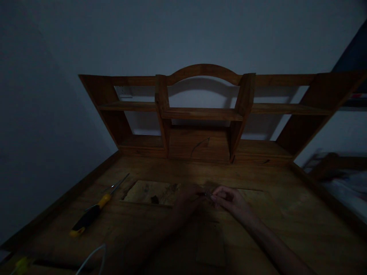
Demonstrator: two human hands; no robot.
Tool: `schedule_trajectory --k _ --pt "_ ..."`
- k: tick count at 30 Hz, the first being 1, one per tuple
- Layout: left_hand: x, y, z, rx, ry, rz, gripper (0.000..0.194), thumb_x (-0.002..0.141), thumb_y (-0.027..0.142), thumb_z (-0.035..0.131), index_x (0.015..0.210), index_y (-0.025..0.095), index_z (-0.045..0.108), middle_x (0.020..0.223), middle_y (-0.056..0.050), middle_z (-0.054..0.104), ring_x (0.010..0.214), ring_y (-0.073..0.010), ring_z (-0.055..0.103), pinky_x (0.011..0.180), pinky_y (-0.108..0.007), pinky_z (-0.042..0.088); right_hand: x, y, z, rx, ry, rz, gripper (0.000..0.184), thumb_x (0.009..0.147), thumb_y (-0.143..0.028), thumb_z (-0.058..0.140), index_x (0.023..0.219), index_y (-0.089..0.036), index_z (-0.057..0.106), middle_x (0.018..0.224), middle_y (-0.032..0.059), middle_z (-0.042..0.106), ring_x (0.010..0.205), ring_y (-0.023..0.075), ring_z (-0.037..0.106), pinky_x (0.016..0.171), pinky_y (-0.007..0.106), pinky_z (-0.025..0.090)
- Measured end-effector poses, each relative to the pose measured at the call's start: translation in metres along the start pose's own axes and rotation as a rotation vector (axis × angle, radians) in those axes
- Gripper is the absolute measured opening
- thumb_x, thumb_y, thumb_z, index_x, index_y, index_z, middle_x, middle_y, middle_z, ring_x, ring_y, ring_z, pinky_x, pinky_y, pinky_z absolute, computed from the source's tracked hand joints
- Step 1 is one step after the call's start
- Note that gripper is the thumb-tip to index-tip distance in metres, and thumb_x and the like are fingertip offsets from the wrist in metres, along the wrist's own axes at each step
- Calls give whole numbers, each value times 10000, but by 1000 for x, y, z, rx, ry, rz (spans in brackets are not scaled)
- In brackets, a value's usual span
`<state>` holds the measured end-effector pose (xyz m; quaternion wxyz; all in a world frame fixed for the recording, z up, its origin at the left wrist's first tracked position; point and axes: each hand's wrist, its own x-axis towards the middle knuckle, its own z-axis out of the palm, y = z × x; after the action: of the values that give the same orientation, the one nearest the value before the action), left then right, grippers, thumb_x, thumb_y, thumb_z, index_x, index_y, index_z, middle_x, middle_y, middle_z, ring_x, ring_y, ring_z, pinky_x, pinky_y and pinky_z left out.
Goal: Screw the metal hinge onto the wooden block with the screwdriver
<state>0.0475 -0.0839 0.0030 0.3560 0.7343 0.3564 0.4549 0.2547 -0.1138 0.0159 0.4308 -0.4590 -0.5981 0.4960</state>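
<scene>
The scene is very dark. My left hand [187, 200] and my right hand [229, 200] meet over the middle of a wooden desk [286, 214]. Both have their fingers pinched together on a tiny object [208, 194] between them, too small and dim to name. The hands hover over a lighter rectangular patch [149, 192] set in the desk top. A small dark bit [155, 199] lies on that patch, left of my left hand.
A yellow-and-black handled screwdriver [96, 210] lies at the left of the desk. A white cable [91, 259] curls at the near left edge. A wooden shelf hutch [202, 114] stands along the back against the wall. Bedding [344, 183] shows at right.
</scene>
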Motion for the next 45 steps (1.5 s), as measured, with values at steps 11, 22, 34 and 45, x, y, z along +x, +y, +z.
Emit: schedule_trajectory --k 11,22,34,45 --pt "1 0 7 -90 -132 -45 490 881 275 653 1361 298 558 1177 -47 703 1048 -209 676 953 -353 536 -3 -4 6 193 -62 -43 342 845 -532 648 762 -209 572 608 -10 674 529 139 613 553 259 487" --pt "-2 10 1 120 -390 191 709 938 342 587 1545 328 220 1582 -41 295 1440 -218 335 1176 -406 347 -1 -7 7 176 20 -111 285 854 -483 664 810 -202 642 694 -4 650 630 133 603 627 252 502" --pt "0 31 -5 -186 -259 -158 459 1012 469 372 1353 247 585 1401 -19 566 1331 -230 501 1182 -427 331 1 3 9 191 89 -118 260 794 -367 756 951 -202 631 836 8 677 613 99 595 575 233 473" --pt "4 12 6 -345 -112 -271 342 932 443 554 1116 203 715 1157 -66 716 990 -257 703 908 -422 568 -2 6 11 -188 185 -235 177 840 -361 707 926 -207 702 724 1 625 636 125 564 602 252 444"
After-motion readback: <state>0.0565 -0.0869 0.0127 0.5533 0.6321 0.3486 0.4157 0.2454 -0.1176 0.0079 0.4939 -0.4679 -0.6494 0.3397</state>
